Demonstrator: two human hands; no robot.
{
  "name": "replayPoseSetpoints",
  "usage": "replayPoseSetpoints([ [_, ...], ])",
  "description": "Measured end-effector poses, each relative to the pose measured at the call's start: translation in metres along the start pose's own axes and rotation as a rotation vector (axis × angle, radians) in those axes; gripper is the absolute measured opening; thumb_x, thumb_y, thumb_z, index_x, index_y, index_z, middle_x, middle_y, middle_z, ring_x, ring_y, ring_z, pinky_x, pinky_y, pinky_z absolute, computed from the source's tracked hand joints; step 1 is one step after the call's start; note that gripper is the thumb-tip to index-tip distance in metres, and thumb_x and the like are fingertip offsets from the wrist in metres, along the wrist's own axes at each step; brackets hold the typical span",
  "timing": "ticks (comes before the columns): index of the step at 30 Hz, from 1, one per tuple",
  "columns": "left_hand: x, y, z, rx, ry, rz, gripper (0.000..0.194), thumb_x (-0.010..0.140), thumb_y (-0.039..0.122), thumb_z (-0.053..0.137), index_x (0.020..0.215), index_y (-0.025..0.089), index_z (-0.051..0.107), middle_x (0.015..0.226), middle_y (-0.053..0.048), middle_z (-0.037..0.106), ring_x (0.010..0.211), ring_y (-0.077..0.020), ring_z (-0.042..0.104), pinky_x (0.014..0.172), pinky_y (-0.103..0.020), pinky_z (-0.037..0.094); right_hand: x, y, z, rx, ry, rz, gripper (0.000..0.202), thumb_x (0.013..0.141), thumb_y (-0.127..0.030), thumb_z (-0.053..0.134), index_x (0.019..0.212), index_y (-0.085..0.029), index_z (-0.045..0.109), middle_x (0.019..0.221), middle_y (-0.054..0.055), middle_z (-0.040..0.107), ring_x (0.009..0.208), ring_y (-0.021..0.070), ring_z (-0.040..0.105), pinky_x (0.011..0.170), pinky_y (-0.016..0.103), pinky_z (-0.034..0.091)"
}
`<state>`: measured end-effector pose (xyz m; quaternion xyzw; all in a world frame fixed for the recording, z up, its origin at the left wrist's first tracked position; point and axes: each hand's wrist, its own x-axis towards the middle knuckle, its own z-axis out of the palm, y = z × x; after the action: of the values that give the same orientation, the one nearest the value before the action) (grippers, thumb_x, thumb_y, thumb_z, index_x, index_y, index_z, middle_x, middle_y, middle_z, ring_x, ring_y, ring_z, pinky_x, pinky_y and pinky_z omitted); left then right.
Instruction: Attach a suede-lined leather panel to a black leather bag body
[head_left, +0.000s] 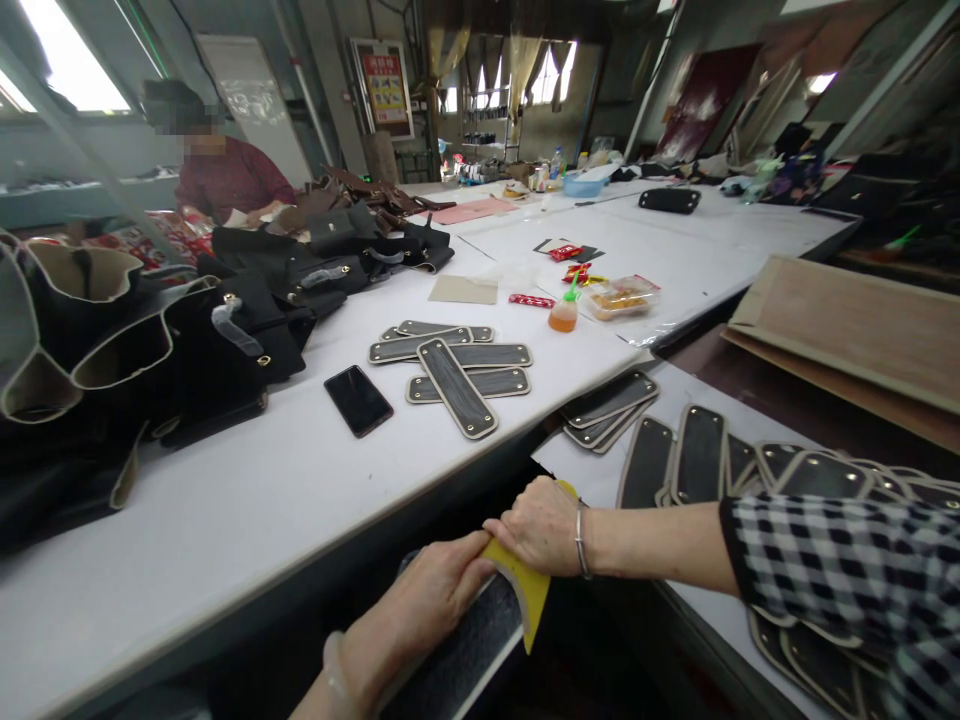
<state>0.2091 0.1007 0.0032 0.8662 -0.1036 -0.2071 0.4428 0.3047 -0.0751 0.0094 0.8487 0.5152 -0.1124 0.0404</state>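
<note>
My left hand (pixel 435 585) is closed on a long dark panel (pixel 461 655) with a pale edge, low in the view near the table edge. My right hand (pixel 541 525) is closed on a yellow sheet (pixel 534 590), which curves across the far end of that panel. My two hands almost touch at the sheet. Beyond them, several dark oblong panels (pixel 457 388) with pale rims and metal studs lie overlapping on the white table (pixel 300 530). More such panels (pixel 701 455) are heaped to the right, some beneath my right arm.
A phone (pixel 358 400) lies left of the panels. Black bags (pixel 247 350) crowd the left side. A small bottle of orange liquid (pixel 562 315) and a food pack (pixel 621 297) stand farther back. A cardboard piece (pixel 847 340) is at right. Another person (pixel 232 180) sits behind the bags.
</note>
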Motion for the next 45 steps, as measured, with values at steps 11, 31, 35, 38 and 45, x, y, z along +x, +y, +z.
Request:
replayPoseSetpoints([
  [11,0.003,-0.001,-0.006,-0.334,-0.022,-0.020,0.055,0.099,0.049,0.030,0.112,0.015,0.070,0.109,-0.006,0.070,0.103,-0.0236,0.061,0.100,-0.033,0.041,-0.023,-0.017,0.004,-0.005,0.034,0.036,0.054,0.103,-0.035,0.025,0.080,-0.018,0.071,0.073,0.010,0.072,0.065,0.0268,0.069,0.056,0.032,0.043],
  [31,-0.003,-0.008,-0.002,-0.285,0.119,-0.266,0.034,0.082,0.043,0.059,0.084,0.014,0.077,0.066,-0.001,0.065,0.066,-0.0197,0.056,0.064,-0.029,0.041,-0.024,0.014,0.018,-0.026,0.025,0.101,0.041,0.100,-0.023,0.032,0.097,-0.019,0.072,0.079,0.010,0.072,0.069,0.0268,0.069,0.051,0.030,0.035],
  [35,-0.076,-0.028,-0.020,-0.452,0.305,-0.341,0.052,0.090,0.058,0.049,0.102,0.014,0.075,0.097,-0.006,0.074,0.095,-0.0252,0.064,0.090,-0.032,0.045,-0.009,0.034,0.032,-0.111,0.102,-0.142,0.042,0.091,-0.014,0.035,0.115,-0.019,0.069,0.085,0.012,0.073,0.071,0.0266,0.068,0.051,0.031,0.039],
  [38,-0.144,-0.033,-0.003,-0.597,0.513,-0.411,0.070,0.097,0.062,0.026,0.125,0.008,0.062,0.121,-0.013,0.066,0.113,-0.0253,0.060,0.102,-0.036,0.041,0.012,0.042,0.048,-0.028,0.194,-0.174,0.043,0.096,-0.023,0.030,0.104,-0.026,0.073,0.080,0.007,0.073,0.066,0.0229,0.068,0.049,0.029,0.041],
  [45,-0.180,-0.030,0.095,-0.817,0.974,-0.383,0.054,0.097,0.057,0.037,0.127,0.018,0.058,0.130,-0.007,0.060,0.126,-0.0248,0.050,0.112,-0.038,0.033,0.048,0.015,0.047,-0.248,0.168,-0.494,0.052,0.089,-0.009,0.028,0.124,-0.019,0.065,0.095,0.012,0.073,0.071,0.0297,0.069,0.053,0.036,0.050],
])
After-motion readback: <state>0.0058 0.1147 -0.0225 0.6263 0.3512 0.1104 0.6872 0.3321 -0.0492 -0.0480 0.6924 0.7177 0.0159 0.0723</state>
